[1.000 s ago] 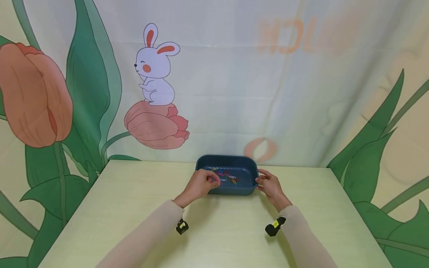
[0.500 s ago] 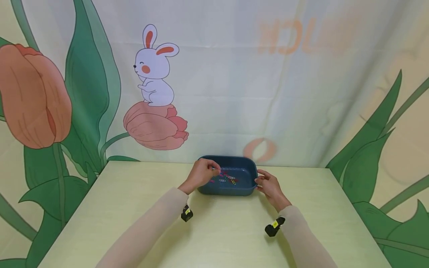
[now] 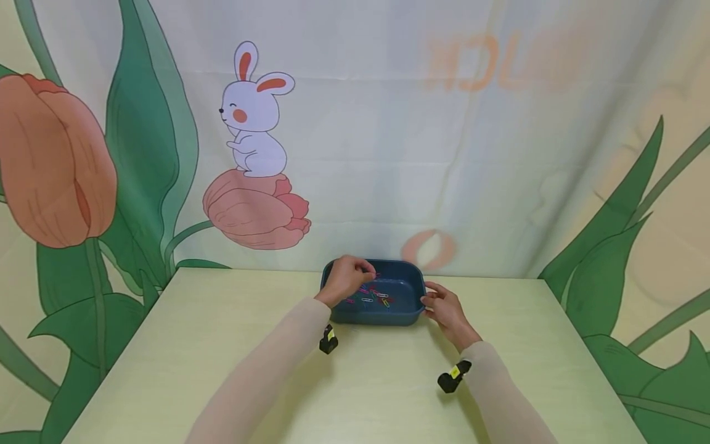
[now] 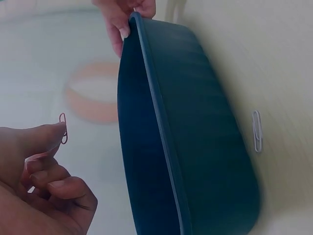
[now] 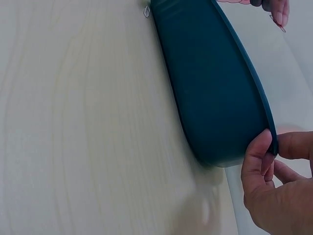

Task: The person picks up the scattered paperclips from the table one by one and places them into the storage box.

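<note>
A dark blue rectangular bin (image 3: 377,317) stands at the back of the table, with several colored paper clips (image 3: 367,300) scattered on its floor. My left hand (image 3: 345,279) is over the bin's left part, above the rim. Between its thumb and forefinger it pinches a red paper clip (image 4: 63,128), plain in the left wrist view. My right hand (image 3: 448,313) grips the bin's right end, thumb and fingers on either side of the rim (image 5: 266,110). A white paper clip (image 4: 257,131) lies on the table just outside the bin's near wall.
The pale wooden table (image 3: 388,388) reaches up to a printed curtain (image 3: 366,142) directly behind the bin. Each wrist carries a small black camera, one on the left (image 3: 328,339) and one on the right (image 3: 455,377).
My left hand has risen from low inside the bin and moved away from me and slightly right, holding the red paper clip. The right hand keeps its grip on the rim.
</note>
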Demonstrator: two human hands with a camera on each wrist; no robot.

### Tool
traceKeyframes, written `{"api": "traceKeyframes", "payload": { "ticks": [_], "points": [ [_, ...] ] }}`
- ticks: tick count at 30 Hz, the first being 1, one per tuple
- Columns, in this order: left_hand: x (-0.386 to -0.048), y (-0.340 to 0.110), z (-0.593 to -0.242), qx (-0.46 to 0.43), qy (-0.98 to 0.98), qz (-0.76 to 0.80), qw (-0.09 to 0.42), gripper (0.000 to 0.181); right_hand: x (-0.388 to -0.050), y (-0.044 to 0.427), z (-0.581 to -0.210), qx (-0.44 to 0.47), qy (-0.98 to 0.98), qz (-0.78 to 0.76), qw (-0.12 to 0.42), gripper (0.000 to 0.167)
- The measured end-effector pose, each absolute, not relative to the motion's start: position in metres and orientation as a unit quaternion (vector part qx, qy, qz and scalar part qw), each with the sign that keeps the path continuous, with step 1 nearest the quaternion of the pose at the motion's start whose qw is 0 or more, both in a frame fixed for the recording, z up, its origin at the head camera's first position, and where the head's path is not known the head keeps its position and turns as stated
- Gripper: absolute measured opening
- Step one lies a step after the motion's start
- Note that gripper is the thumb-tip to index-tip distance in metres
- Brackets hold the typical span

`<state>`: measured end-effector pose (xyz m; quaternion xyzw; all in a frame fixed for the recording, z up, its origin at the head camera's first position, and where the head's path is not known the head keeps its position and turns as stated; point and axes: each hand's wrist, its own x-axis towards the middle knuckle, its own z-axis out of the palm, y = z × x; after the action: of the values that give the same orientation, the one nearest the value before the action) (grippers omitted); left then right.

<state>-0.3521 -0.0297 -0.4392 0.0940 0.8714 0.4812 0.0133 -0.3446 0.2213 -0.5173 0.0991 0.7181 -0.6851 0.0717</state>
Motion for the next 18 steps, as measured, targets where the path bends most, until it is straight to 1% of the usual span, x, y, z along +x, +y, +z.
{"api": "traceKeyframes", "payload": {
  "ticks": [7, 14, 18],
  "points": [
    [-0.367, -0.016, -0.444, 0.082, 0.870, 0.485, 0.020, 0.012, -0.346, 0.225, -0.519, 0.096, 0.715, -0.689, 0.069, 0.048],
    [-0.378, -0.009, -0.448, 0.056, 0.872, 0.485, 0.034, 0.011, -0.348, 0.225, -0.522, 0.094, 0.713, -0.691, 0.071, 0.047],
    [-0.382, -0.005, -0.451, 0.053, 0.867, 0.495, 0.035, 0.014, -0.349, 0.225, -0.523, 0.095, 0.714, -0.691, 0.068, 0.047]
  ]
}}
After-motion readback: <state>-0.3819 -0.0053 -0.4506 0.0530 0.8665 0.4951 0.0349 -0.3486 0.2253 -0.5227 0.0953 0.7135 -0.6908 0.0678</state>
